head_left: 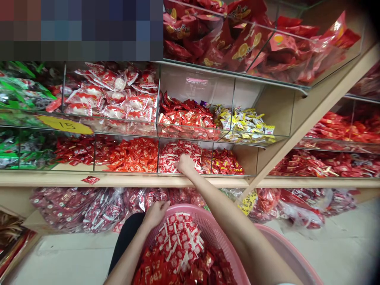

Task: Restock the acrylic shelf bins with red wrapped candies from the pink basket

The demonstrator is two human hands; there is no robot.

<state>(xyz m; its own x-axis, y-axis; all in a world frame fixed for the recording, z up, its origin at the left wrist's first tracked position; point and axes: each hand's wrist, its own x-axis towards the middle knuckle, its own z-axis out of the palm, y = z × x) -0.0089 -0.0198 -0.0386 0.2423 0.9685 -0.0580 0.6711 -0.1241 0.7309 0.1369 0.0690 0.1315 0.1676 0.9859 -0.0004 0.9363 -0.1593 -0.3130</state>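
My right hand [186, 164] reaches into a lower shelf bin, over small red-and-white wrapped candies [170, 154]. Its fingers are curled and partly hidden, and whatever they hold cannot be made out. My left hand [156, 213] grips the rim of a pink plastic basket [218, 223] in front of me. Inside the basket, a heap of red-and-white wrapped candies [179, 241] lies on top of darker red wrapped candies [215, 263].
Clear-fronted shelf bins hold orange-red candies [136, 154], yellow-and-white candies [249, 120] and larger red packets [213, 35]. A yellow price tag [65, 124] hangs at left. One red candy [90, 179] lies on the shelf ledge [142, 181]. Bagged candies [103, 209] sit below. Another pink tub [285, 253] stands right.
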